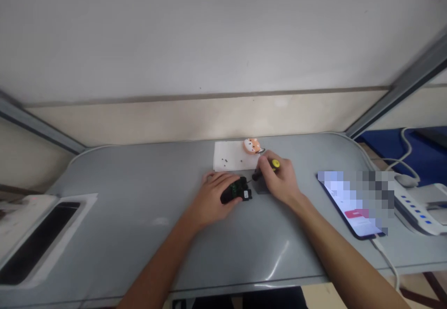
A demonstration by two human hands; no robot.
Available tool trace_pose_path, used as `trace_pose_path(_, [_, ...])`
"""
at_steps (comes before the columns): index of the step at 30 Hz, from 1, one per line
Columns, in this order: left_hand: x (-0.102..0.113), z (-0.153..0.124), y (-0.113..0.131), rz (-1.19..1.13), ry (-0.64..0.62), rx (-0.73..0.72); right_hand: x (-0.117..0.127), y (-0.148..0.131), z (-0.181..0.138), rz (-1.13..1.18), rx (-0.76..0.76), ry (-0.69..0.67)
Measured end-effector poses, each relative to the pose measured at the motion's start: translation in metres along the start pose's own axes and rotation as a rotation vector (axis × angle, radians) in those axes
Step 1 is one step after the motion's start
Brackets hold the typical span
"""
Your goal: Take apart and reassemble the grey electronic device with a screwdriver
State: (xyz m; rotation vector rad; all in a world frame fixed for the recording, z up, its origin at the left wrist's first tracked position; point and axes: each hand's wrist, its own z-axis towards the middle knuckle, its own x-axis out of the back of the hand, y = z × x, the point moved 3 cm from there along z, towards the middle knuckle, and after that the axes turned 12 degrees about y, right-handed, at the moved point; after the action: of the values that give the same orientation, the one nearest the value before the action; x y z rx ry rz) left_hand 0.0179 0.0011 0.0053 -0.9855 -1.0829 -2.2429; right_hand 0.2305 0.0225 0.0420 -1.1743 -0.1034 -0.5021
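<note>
My left hand (pixel 216 192) is closed around a small black device, by its shape an opened computer mouse (pixel 246 193), with a green circuit board bared inside. Its fingers lie over the far side and the thumb presses the near edge. In my right hand (pixel 281 181) is a screwdriver (pixel 275 164) with a black and yellow handle. The thin shaft points left at the mouse's right end; whether the tip touches is too small to tell. A dark grey flat piece (pixel 261 188) lies under my right hand, partly hidden. Beyond the hands, several tiny screws (pixel 225 161) lie on white paper (pixel 228 148).
An orange and white animal-faced case (pixel 250 146) sits on the paper's right corner. To the right are a lit phone (pixel 349 202) on a cable and a white power strip (pixel 417 213). A black slab (pixel 42 241) lies on papers at left. A wall (pixel 195 118) closes the table's back.
</note>
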Motion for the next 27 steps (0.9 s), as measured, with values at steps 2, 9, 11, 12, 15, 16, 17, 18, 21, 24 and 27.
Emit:
trace_pose_path(2, [0.001, 0.001, 0.000, 0.005, -0.009, 0.007, 0.000, -0.003, 0.000, -0.014, 0.003, -0.007])
trace_pose_path(9, [-0.001, 0.001, -0.001, -0.003, 0.016, -0.015, -0.004, -0.013, 0.000, -0.025, 0.000, -0.088])
trace_pose_path(11, [-0.002, 0.000, -0.002, -0.005, 0.023, -0.039, -0.007, -0.020, 0.004, -0.031, 0.017, -0.122])
trace_pose_path(12, [-0.003, 0.000, -0.003, -0.007, 0.025, -0.051, -0.010, -0.023, 0.006, -0.033, 0.031, -0.146])
trace_pose_path(15, [-0.003, -0.001, -0.004, -0.012, 0.043, -0.064, -0.019, -0.033, 0.016, 0.004, 0.068, -0.272])
trace_pose_path(16, [-0.003, -0.001, -0.004, -0.015, 0.050, -0.063, -0.022, -0.035, 0.019, 0.039, 0.069, -0.314])
trace_pose_path(17, [-0.003, 0.000, -0.004, -0.017, 0.054, -0.060, -0.024, -0.035, 0.022, 0.082, 0.060, -0.344])
trace_pose_path(18, [-0.003, 0.000, -0.003, -0.019, 0.055, -0.060, -0.025, -0.034, 0.025, 0.135, 0.042, -0.348])
trace_pose_path(21, [-0.002, 0.000, -0.002, -0.020, 0.040, -0.062, -0.027, -0.026, 0.030, 0.319, -0.032, -0.278])
trace_pose_path(24, [-0.003, 0.001, -0.002, -0.013, 0.034, -0.067, -0.030, -0.016, 0.027, 0.489, -0.087, -0.238])
trace_pose_path(27, [-0.003, 0.001, -0.003, -0.009, 0.042, -0.080, -0.036, -0.009, 0.022, 0.666, -0.166, -0.229])
